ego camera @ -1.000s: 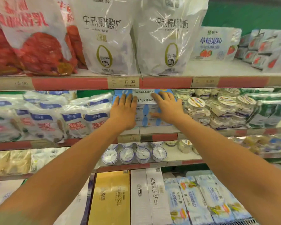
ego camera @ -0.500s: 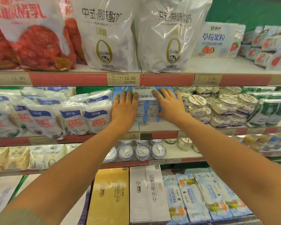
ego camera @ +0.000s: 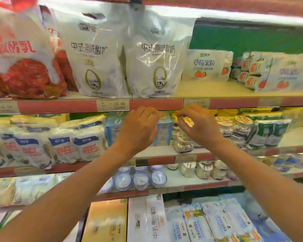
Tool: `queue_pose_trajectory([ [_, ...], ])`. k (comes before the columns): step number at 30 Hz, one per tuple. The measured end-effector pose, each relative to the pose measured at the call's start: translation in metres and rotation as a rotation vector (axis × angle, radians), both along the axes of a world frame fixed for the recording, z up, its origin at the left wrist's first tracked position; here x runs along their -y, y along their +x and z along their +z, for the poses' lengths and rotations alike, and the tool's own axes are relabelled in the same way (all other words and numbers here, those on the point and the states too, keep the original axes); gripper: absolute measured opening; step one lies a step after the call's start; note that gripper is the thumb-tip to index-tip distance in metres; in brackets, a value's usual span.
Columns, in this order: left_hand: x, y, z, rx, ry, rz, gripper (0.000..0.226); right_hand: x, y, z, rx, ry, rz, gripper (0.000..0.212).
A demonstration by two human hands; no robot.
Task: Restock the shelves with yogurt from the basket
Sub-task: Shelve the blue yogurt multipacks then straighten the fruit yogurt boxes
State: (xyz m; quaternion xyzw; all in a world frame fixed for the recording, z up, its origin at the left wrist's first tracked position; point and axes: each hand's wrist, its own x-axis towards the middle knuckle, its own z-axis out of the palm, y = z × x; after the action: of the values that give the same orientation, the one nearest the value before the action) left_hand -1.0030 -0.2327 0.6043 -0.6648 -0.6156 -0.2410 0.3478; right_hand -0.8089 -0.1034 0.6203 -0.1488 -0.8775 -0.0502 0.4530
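Head view: your left hand (ego camera: 140, 130) and right hand (ego camera: 200, 127) hover before the pale-blue cardboard yogurt pack (ego camera: 163, 134) on the shelf (ego camera: 162, 160). Fingers (ego camera: 191, 110) curl inward; whether they grip anything cannot be told.

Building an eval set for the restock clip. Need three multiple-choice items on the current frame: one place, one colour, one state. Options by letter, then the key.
1. Where is the strawberry pack?
A) on the shelf above the hands, right of the white bags
B) on the lowest shelf
C) left of the red bags

2. What colour is the carton pack behind the left hand?
A) red
B) light blue
C) green

3. How do the two white bags sit?
A) lying flat
B) upright
C) upside down

Key:
1 A: it sits beside the right-hand bag at the same level.
2 B: light blue shows on both sides of the hand.
3 B: their print reads right way up.
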Motion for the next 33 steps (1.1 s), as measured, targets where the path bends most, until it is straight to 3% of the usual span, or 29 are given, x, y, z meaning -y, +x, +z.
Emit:
queue_pose_trajectory([
  [5,-0.037,0.052,0.056,-0.033,0.140,-0.040,0.032,-0.048,0.030,0.059,-0.156,0.014,-0.043,0.011],
  [9,-0.081,0.082,0.082,0.034,0.035,0.017,0.039,-0.103,0.049,0.088,-0.167,-0.024,-0.074,0.013],
  [14,-0.132,0.119,0.113,0.276,-0.148,0.084,0.054,-0.164,0.058,0.115,0.002,-0.191,-0.160,0.026],
  [17,-0.176,0.118,0.118,0.436,-0.287,0.186,0.058,-0.202,0.057,0.123,0.216,-0.478,-0.281,0.049],
  [19,-0.204,0.105,0.118,0.537,-0.355,0.252,0.062,-0.254,0.048,0.110,0.359,-0.510,-0.282,0.068],
  [21,-0.224,0.090,0.114,0.558,-0.453,0.329,0.059,-0.274,0.038,0.102,0.475,-0.506,-0.271,0.074],
  [25,-0.237,0.101,0.113,0.544,-0.499,0.412,0.059,-0.253,0.038,0.109,0.468,-0.445,-0.280,0.058],
  [33,-0.245,0.105,0.117,0.555,-0.509,0.431,0.053,-0.256,0.043,0.103,0.458,-0.489,-0.265,0.071],
])
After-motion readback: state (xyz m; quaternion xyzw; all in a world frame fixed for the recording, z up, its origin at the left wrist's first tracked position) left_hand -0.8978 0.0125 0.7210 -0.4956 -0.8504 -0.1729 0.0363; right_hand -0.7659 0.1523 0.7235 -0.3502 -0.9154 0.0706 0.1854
